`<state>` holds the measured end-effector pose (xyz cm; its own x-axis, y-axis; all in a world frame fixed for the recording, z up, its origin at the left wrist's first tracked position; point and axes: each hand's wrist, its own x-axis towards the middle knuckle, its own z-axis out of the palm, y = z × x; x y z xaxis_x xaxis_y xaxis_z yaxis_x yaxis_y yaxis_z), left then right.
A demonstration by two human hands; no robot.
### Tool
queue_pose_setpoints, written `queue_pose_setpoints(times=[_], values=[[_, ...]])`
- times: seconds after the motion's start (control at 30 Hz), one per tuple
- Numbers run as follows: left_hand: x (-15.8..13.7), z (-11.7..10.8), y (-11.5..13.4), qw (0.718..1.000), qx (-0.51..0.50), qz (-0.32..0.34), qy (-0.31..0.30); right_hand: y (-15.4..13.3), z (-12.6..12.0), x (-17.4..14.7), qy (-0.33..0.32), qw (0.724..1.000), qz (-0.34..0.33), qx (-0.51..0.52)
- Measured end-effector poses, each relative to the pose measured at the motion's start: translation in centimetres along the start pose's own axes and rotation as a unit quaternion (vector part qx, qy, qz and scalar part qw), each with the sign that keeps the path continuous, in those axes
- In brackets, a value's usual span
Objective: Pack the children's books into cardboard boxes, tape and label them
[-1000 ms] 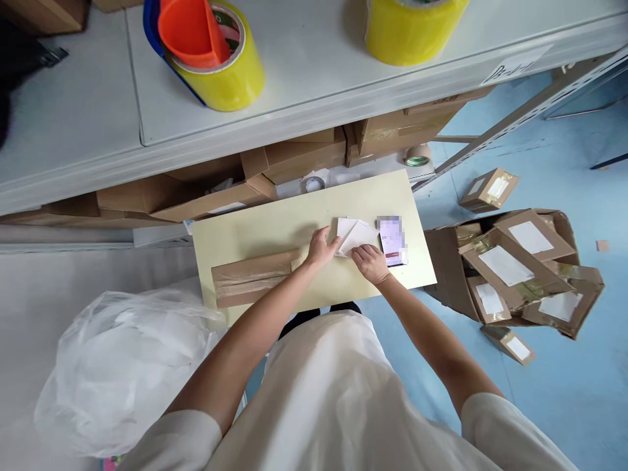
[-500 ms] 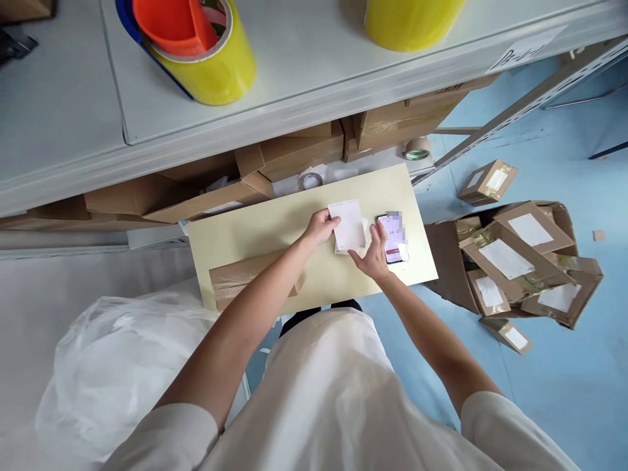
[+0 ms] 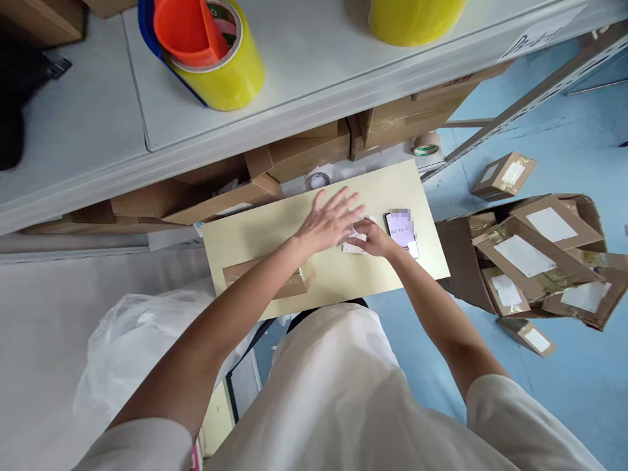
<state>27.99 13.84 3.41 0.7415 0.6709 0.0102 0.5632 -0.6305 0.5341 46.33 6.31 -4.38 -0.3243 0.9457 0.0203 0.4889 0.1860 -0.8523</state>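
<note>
On the pale yellow tabletop (image 3: 387, 190), my left hand (image 3: 328, 222) is open, palm down with its fingers spread. My right hand (image 3: 371, 238) is closed beside its fingertips, thumb and fingers about a white paper label (image 3: 354, 231) that is mostly hidden by both hands. More white paper (image 3: 354, 248) lies on the tabletop under the right hand. A phone (image 3: 400, 227) with a lit timer screen rests to the right. Under my left forearm lies a taped brown cardboard box (image 3: 289, 285), partly covered by the arm.
A grey shelf (image 3: 314, 59) crosses above the table, bearing yellow tape rolls (image 3: 235, 72) and an orange-red object (image 3: 189, 33). Open cartons (image 3: 304, 157) and tape rolls (image 3: 320, 180) stand beyond. Labelled boxes (image 3: 524, 252) fill a carton at right. Clear plastic (image 3: 132, 340) lies at left.
My left hand has let go of the paper label and spread its fingers. My right hand has moved left from the phone onto the paper, and its fingers have drawn in.
</note>
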Motion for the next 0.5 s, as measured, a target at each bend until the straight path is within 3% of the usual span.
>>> queue_pose_setpoints(times=[0.07,0.17,0.5], values=[[0.8,0.1,0.8,0.991,0.041,0.073,-0.105,0.1,-0.3,0.2,-0.014,0.999,-0.039,0.009],[1.7,0.7,0.9,0.977,0.084,0.096,-0.172,0.7,-0.6,-0.1,-0.033,0.999,-0.036,0.015],[2.0,1.4,-0.5,0.966,0.043,-0.014,-0.254,2.0,-0.3,-0.6,-0.059,0.998,0.002,0.018]])
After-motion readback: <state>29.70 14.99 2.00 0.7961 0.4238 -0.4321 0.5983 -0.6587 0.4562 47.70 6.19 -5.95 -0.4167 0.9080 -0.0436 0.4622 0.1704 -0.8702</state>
